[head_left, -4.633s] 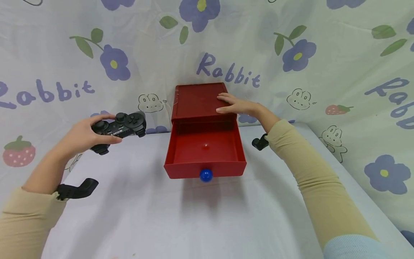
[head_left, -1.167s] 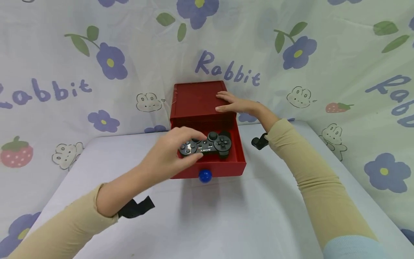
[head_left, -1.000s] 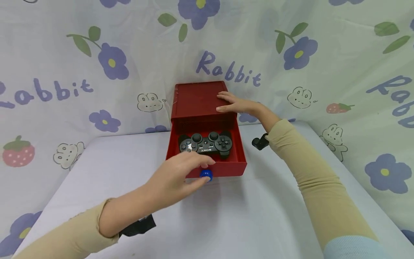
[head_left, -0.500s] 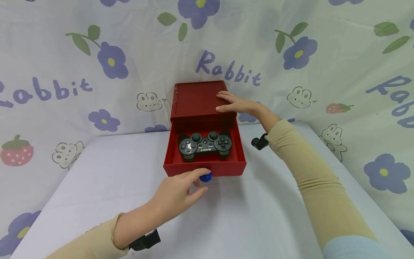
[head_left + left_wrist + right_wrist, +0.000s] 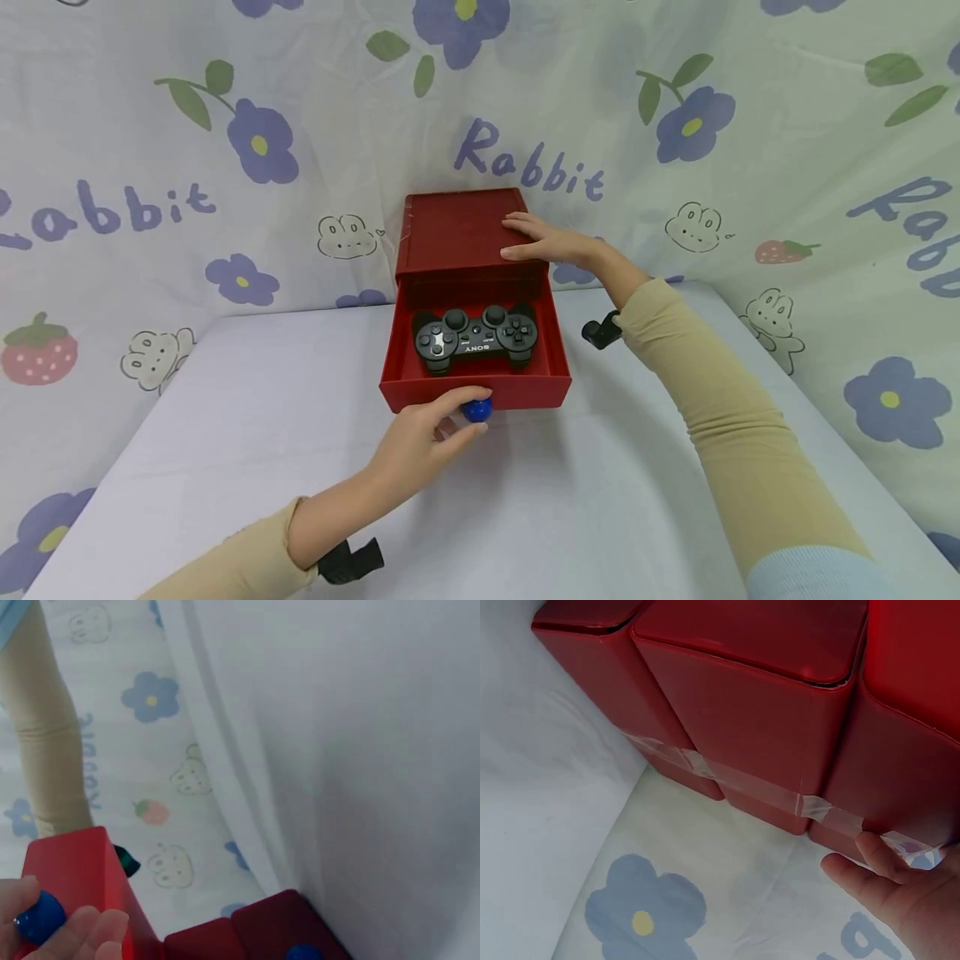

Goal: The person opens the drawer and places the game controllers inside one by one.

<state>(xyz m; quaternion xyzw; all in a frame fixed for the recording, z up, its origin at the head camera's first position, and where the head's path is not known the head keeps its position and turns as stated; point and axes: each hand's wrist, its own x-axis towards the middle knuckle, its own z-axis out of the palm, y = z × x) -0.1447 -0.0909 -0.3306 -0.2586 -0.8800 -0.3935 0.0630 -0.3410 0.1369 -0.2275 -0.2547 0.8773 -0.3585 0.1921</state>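
A red drawer [image 5: 525, 391] is pulled out from the front of a red cabinet [image 5: 457, 233]. Inside it lies a black game controller [image 5: 476, 335], buttons up. My left hand [image 5: 408, 442] has thumb and forefinger around the blue round knob [image 5: 477, 410] on the drawer front. The left wrist view shows the same knob [image 5: 41, 919] between thumb and fingers, beside the red drawer wall. My right hand [image 5: 551, 242] rests on the cabinet top's right side, fingers spread. In the right wrist view, right-hand fingers [image 5: 862, 881] lie near the taped red casing [image 5: 742, 712].
The cabinet stands on a white-covered table [image 5: 300, 375] against a patterned cloth [image 5: 337, 125] with flowers and rabbits. Another blue knob [image 5: 304, 952] shows on a lower red drawer in the left wrist view. Clear tape [image 5: 757, 787] runs across the red casings.
My left hand brought the controller from the left into the drawer and let go. It then moved down and forward onto the blue knob. My right hand stayed on the cabinet.
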